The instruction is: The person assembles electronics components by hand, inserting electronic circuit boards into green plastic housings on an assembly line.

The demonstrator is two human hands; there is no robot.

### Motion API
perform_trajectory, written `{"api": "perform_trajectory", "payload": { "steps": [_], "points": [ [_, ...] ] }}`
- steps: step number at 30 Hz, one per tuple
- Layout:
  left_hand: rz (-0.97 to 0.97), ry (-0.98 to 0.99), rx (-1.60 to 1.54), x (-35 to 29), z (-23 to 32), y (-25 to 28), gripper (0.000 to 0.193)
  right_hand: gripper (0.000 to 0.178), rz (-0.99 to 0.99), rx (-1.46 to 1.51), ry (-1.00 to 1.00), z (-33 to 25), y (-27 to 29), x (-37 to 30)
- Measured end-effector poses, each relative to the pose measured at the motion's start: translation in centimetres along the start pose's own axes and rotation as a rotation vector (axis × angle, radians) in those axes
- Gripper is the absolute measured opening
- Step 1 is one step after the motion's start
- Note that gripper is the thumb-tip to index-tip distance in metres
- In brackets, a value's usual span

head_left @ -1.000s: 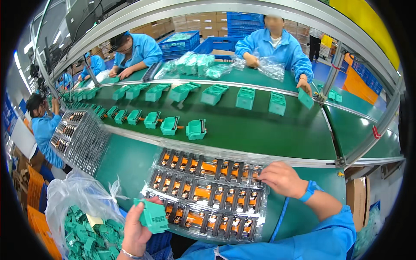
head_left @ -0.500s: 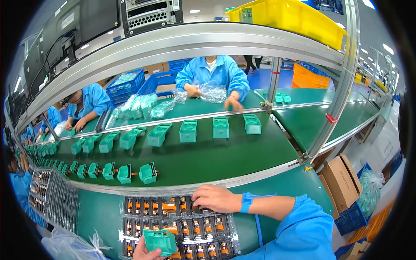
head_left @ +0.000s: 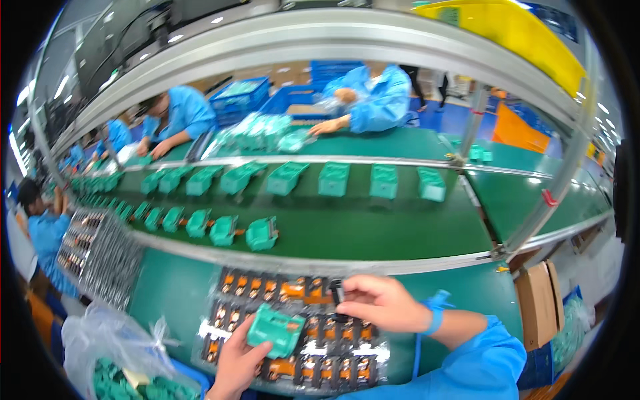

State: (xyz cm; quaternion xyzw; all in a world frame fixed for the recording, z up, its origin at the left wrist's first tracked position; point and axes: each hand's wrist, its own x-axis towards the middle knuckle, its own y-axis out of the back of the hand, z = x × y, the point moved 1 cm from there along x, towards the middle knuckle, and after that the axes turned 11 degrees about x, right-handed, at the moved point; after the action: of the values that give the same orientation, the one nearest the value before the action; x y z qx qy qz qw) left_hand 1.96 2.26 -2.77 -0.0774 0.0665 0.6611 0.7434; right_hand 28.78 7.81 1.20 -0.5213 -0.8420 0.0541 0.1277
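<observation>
Holding green housing point(head_left: 275, 331) in grip of left hand point(head_left: 239, 360), pinching black piece point(head_left: 337, 291) in right hand point(head_left: 383, 303), over clear tray point(head_left: 383, 363); best to steady housing and move black piece without knocking tray.

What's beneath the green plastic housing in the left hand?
A clear plastic tray with black-and-orange parts shows around it; the housing and left hand hide what's directly below.

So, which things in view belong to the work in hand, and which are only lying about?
Apparently in the work:
green part, left grip
black piece, right grip
tray of black-orange parts
bagged green parts

Probably aside:
yellow bin
cardboard box
</observation>
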Motion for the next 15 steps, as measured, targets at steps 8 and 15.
{"api": "perform_trajectory", "payload": {
  "steps": [8, 15],
  "points": [
    [-0.006, -0.115, 0.152, 0.1, -0.6, -0.6, 0.069, 0.019, -0.169, -0.565, 0.161, -0.6, -2.4, 1.1],
    [-0.041, -0.139, 0.157, -0.2, -0.7, -1.1, 0.066, 0.017, -0.239, -0.67, 0.044, 0.2, -3.8, 1.5]
  ]
}}
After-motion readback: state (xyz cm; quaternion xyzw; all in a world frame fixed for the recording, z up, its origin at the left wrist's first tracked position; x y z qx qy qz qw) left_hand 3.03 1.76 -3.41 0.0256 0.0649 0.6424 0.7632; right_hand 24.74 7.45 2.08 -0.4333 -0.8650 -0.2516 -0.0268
